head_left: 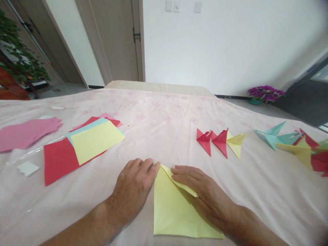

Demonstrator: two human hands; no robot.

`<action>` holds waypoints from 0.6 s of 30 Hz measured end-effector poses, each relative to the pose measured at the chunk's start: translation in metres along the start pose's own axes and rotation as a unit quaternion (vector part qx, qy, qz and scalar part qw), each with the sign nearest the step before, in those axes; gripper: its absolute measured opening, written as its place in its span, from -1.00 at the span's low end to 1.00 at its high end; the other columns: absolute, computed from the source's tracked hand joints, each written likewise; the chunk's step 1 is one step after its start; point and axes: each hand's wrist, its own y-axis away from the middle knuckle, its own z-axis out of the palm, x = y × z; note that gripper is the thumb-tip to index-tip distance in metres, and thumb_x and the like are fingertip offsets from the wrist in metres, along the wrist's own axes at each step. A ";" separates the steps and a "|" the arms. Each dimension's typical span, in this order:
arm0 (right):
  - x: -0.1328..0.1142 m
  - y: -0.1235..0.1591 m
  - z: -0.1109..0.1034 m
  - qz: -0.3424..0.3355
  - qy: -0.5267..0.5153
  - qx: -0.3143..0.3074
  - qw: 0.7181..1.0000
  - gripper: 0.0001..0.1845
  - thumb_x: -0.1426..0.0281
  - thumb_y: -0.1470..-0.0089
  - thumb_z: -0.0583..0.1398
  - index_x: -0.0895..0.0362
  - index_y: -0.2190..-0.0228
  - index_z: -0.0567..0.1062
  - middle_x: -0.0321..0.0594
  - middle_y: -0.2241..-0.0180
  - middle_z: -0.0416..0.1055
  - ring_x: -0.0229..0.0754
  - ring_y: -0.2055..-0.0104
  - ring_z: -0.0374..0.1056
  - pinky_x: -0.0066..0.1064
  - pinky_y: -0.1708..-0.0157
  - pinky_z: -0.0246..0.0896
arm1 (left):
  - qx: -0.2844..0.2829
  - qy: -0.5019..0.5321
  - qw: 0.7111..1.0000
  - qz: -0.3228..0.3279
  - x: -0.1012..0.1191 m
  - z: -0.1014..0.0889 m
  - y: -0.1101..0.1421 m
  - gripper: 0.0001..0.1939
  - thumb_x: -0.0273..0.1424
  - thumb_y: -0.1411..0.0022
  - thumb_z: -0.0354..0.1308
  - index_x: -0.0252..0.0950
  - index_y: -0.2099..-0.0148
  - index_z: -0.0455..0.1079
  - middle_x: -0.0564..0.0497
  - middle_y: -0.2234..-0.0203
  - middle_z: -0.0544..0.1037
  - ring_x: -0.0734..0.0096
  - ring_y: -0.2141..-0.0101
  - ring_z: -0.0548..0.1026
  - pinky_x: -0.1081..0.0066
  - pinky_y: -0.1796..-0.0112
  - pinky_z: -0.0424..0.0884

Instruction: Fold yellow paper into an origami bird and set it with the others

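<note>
A yellow sheet of origami paper (176, 212) lies on the cloth in front of me, with a narrow flap (183, 184) along its upper right side standing slightly raised. My left hand (137, 186) is closed at the sheet's top corner, its thumb and fingertips pinching the tip there. My right hand (205, 191) rests against the flap with its fingers stretched out and together. Its thumb is hidden below the palm. Beyond my right hand stand two red folded cranes (220, 141) and a yellow folded crane (237, 141).
Red, blue and yellow paper sheets (97, 140) are stacked at the left, beside pink sheets (28, 133) and a white scrap (28, 168). More folded cranes (297, 147) crowd the right edge. A patterned pink cloth (164, 123) covers the table.
</note>
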 end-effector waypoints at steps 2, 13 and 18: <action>-0.001 0.000 0.000 0.040 -0.003 0.036 0.999 -0.54 0.60 -0.16 0.02 0.09 -0.07 0.37 -0.08 -0.06 0.41 -0.13 -0.10 0.30 -0.19 -0.10 0.26 | 0.007 0.001 1.000 0.000 0.000 0.001 -0.001 -0.67 -0.48 -0.31 0.09 -0.21 -0.11 0.36 -0.02 0.12 0.50 0.21 0.21 0.43 0.14 0.16 0.38; 0.006 0.001 0.004 0.123 0.038 0.124 0.984 -0.60 0.60 -0.13 0.06 0.05 0.08 0.52 -0.23 0.45 0.32 -0.17 0.34 0.28 -0.33 0.34 0.23 | 0.021 -0.021 1.000 0.006 0.001 -0.004 -0.008 -0.74 -0.35 -0.28 0.15 -0.20 -0.01 0.43 -0.03 0.23 0.51 0.19 0.22 0.44 0.08 0.06 0.34; 0.007 0.004 0.002 0.109 0.070 0.097 0.987 -0.44 0.72 0.08 0.07 0.06 0.10 0.55 -0.22 0.45 0.30 -0.14 0.33 0.22 -0.30 0.32 0.16 | 0.025 -0.013 1.000 0.014 -0.001 -0.001 -0.011 -0.78 -0.40 -0.26 0.17 -0.18 0.03 0.44 0.00 0.26 0.50 0.24 0.24 0.46 0.03 -0.04 0.28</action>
